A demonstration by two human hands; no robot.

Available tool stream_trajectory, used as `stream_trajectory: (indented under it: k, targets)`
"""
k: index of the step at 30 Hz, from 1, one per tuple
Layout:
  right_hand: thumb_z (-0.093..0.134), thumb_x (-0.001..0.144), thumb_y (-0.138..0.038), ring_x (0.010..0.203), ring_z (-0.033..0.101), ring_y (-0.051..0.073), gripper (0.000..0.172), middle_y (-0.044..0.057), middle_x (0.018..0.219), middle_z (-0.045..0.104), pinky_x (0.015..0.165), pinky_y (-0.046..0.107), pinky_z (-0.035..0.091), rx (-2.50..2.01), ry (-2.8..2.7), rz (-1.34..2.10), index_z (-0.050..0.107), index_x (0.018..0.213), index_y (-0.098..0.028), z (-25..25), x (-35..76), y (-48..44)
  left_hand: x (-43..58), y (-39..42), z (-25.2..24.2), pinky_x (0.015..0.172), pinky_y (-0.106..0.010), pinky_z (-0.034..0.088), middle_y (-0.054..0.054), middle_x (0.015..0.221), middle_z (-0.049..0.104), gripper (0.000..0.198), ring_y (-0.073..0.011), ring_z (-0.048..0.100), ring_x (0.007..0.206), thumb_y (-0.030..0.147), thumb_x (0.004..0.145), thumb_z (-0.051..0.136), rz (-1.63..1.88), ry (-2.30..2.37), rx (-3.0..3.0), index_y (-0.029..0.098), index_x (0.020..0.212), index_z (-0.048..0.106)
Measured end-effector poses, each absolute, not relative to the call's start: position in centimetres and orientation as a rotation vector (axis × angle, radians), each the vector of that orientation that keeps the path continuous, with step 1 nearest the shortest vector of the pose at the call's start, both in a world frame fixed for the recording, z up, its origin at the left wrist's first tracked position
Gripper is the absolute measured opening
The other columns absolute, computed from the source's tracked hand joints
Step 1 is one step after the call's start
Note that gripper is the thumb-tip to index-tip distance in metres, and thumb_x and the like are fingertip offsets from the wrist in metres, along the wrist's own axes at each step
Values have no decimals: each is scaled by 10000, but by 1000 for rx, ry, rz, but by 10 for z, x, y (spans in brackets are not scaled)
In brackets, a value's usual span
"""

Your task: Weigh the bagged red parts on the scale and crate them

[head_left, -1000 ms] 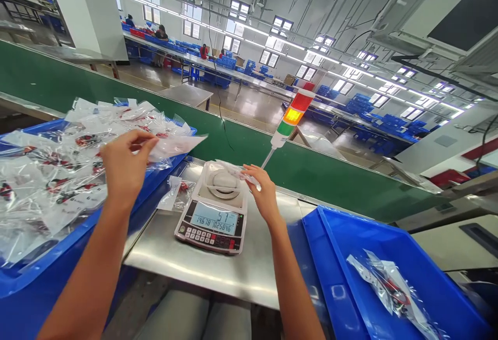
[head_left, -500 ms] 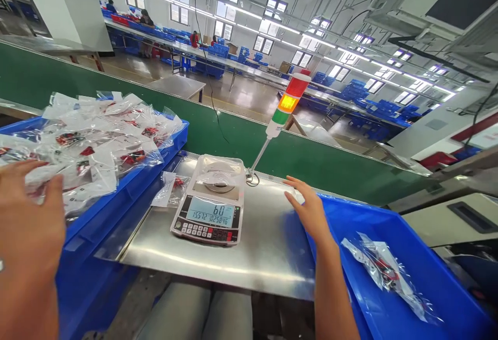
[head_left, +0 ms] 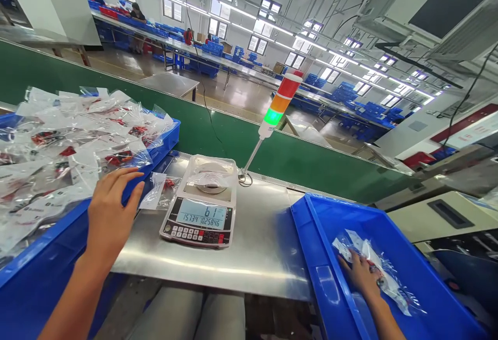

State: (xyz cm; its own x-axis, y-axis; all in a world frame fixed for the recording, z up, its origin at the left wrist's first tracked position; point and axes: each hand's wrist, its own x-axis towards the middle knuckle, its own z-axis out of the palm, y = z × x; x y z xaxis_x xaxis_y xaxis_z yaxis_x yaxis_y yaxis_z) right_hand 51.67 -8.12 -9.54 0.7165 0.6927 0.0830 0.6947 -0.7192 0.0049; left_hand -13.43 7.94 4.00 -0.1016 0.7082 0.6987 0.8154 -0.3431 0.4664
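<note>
My left hand (head_left: 112, 210) is empty, thumb and fingers apart, over the inner edge of the left bin. Just beyond its fingertips, a clear bag with a white label and red part (head_left: 157, 192) lies on the metal table beside the counting scale (head_left: 198, 215). On the scale's pan rests a clear plastic bag (head_left: 210, 179); the display reads 61. Inside the right blue bin (head_left: 324, 277), my right hand (head_left: 363, 275) reaches onto the bagged parts (head_left: 392, 288), fingers spread over the plastic. Its fingertips are partly lost against the bag.
Many bagged red parts (head_left: 78, 145) are heaped in the left blue bin (head_left: 50, 241). A signal tower (head_left: 280, 104) glows green behind the scale. A green barrier (head_left: 218, 130) runs along the table's back. People sit at a distant bench.
My right hand has gone from beside the scale down into the right bin. My left hand has moved right, off the heap. The display went from 60 to 61, the lamp from amber to green.
</note>
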Motion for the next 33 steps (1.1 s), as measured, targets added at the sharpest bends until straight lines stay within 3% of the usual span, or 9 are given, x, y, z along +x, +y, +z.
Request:
stream_trajectory:
  k: [3,6,10,15,18,22,26,29,33]
  targets:
    - [298,914,-322,1313,525,439,560,196,1374,597,1001,623,454,-2861,-1187,-71,624,1359,-227,-106,520,-100,-125,81,38,1054,-501,477,-119,1171,685,299,-326,613,1156,418,1016,422,-1443,-1729,-2065,210,1053,633]
    - [252,898,-294,1192,612,449,613,217,1272,652,945,599,499,-2821,-1208,-57,617,1376,-175,-98,519,-107,-107,85,38,1023,-469,491,-108,1139,693,298,-307,622,1126,413,1028,430,-1475,-1651,-2176,201,1037,640]
    - [270,908,-523,957,683,487,687,245,964,713,803,579,534,-2766,-988,-88,646,1324,-125,-67,511,-104,-76,93,41,1020,-438,499,-91,1129,690,277,-281,609,1140,380,1040,427,-1476,-1477,-2434,207,1036,642]
    - [395,764,-682,799,674,461,573,172,690,671,702,505,510,-2485,-854,-292,703,849,-206,-2,477,-99,-42,112,37,1069,-489,488,-112,1221,658,232,-298,542,1244,301,1016,448,-1337,-1356,-2693,191,1109,630]
    - [503,718,-804,639,644,383,615,115,586,633,600,443,479,-2277,-800,-359,679,746,-215,33,429,-101,-31,121,31,1100,-514,473,-123,1277,635,229,-313,495,1302,264,991,481,-1251,-1301,-2776,180,1153,619]
    - [596,780,-818,731,694,369,662,139,779,743,639,431,525,-2022,-939,-376,758,839,-179,39,347,-92,-27,124,28,1104,-528,470,-121,1270,634,219,-319,501,1290,273,989,499,-1267,-1250,-2774,189,1157,612]
    - [481,1008,-455,1166,663,330,385,90,1197,738,956,452,551,-1738,-1427,-146,763,1137,-228,-5,291,-61,-30,122,26,1066,-518,496,-133,1234,641,237,-327,522,1257,302,1013,468,-1308,-1187,-2724,170,1150,610]
    - [373,997,-231,1306,581,290,426,45,1237,726,1054,483,518,-1677,-1636,12,742,1208,-251,-48,280,-41,-35,120,23,1052,-515,501,-137,1211,648,254,-331,531,1239,315,1024,440,-1314,-1179,-2689,167,1134,614]
    - [339,983,-164,1379,508,299,499,35,1331,679,1106,564,472,-1785,-1711,101,690,1322,-268,-82,286,-37,-42,121,21,1034,-515,506,-138,1187,658,284,-335,543,1222,340,1027,406,-1313,-1211,-2642,179,1134,614]
